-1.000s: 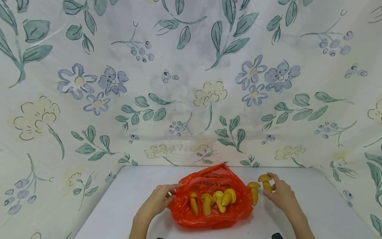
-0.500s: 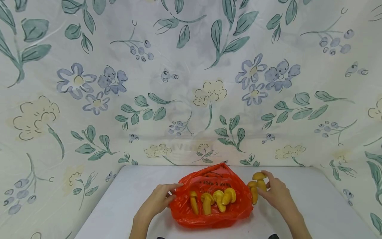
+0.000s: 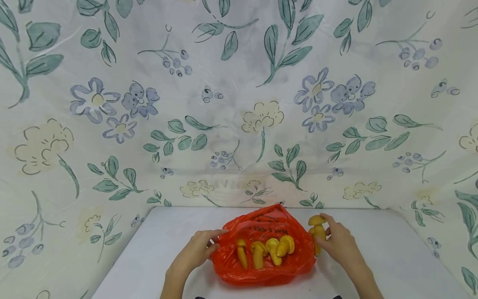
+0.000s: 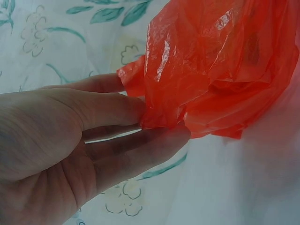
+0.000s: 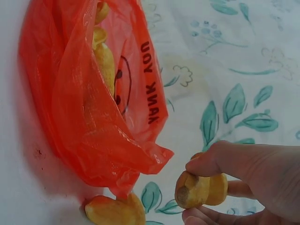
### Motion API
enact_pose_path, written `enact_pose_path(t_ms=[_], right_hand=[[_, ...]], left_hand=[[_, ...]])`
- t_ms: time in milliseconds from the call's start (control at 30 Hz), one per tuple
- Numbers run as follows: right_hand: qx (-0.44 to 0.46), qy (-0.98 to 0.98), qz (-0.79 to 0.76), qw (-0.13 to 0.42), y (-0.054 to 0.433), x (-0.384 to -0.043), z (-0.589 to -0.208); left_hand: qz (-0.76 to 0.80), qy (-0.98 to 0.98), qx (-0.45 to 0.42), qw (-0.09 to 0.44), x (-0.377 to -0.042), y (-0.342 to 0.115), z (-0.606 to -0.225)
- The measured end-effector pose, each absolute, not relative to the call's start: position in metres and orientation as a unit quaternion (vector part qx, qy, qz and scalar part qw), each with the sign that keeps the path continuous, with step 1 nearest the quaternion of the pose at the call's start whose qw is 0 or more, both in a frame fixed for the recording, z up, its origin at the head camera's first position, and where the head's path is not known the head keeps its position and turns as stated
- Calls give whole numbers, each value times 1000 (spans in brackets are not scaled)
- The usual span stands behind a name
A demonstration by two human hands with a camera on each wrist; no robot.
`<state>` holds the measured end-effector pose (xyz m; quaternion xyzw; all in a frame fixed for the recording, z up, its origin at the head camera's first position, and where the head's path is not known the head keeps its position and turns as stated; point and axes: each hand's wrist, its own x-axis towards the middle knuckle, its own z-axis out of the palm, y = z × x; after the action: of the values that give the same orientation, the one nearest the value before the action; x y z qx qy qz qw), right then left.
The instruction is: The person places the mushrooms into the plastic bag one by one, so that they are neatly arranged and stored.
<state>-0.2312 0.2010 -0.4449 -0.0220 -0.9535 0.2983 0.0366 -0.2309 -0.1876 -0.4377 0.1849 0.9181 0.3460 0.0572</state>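
A red plastic bag (image 3: 257, 279) lies on its side with its mouth towards me and several yellow mushrooms (image 3: 258, 255) inside. My left hand (image 3: 196, 251) pinches the left edge of the bag; in the left wrist view the thumb and fingers (image 4: 164, 145) close on the crumpled film. Just beyond the bag's right edge, my right hand (image 3: 341, 245) holds a yellow mushroom (image 5: 194, 190) between thumb and fingers, cap up. Another mushroom (image 5: 117, 211) lies on the table against the bag's right side, partly hidden behind the held one in the head view.
The white table (image 3: 145, 257) meets a floral cloth (image 3: 224, 166) hung behind it and at the sides. Dark print marks the inside of the bag. At the bottom edge, small dark shapes by the wrists are cut off.
My right hand has moved left with the mushroom, from beside the loose mushroom to over it, close to the bag. My left hand and the bag stay in place.
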Motion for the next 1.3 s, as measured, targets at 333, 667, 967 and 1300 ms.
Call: enact_pose_path(t_ms=[333, 667, 967, 1300], right_hand=[[-15, -952, 303, 44, 192, -227, -443], [1, -946, 320, 49, 175, -224, -442], [21, -937, 345, 55, 148, -225, -441], [44, -936, 343, 62, 124, -224, -445]], left_hand=[[344, 918, 188, 60, -232, -187, -437], [342, 919, 185, 63, -232, -188, -439], [351, 916, 185, 60, -233, -190, -442], [350, 916, 188, 59, -234, -188, -440]])
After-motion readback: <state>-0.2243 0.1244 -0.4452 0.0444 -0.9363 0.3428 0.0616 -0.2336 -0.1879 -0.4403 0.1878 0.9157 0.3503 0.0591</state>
